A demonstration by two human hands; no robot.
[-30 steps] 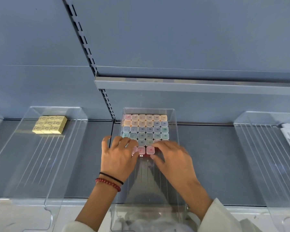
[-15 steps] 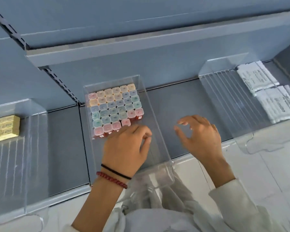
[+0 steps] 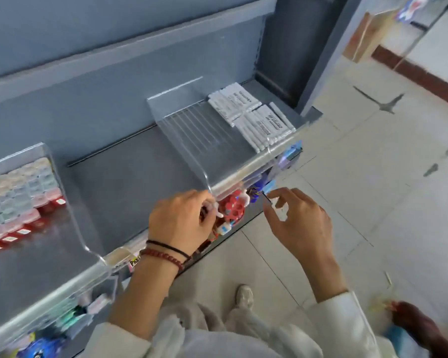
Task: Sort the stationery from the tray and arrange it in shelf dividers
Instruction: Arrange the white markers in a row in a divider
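Head camera: my left hand curls at the clear divider's front lip, grip unclear; my right hand hangs loose, empty, beside it; the pastel-capped stationery stands well left.

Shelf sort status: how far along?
Looks done: pastel-capped items packed in rows in the left bay; white packs stacked at right. In hand: nothing clearly held; left hand and right hand hover at the shelf edge. Left: middle bay unfilled; tray out of view.

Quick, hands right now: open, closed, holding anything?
Left hand: fingers curled, grip unclear, cannot tell.
Right hand: open, loosely curled, holding nothing.
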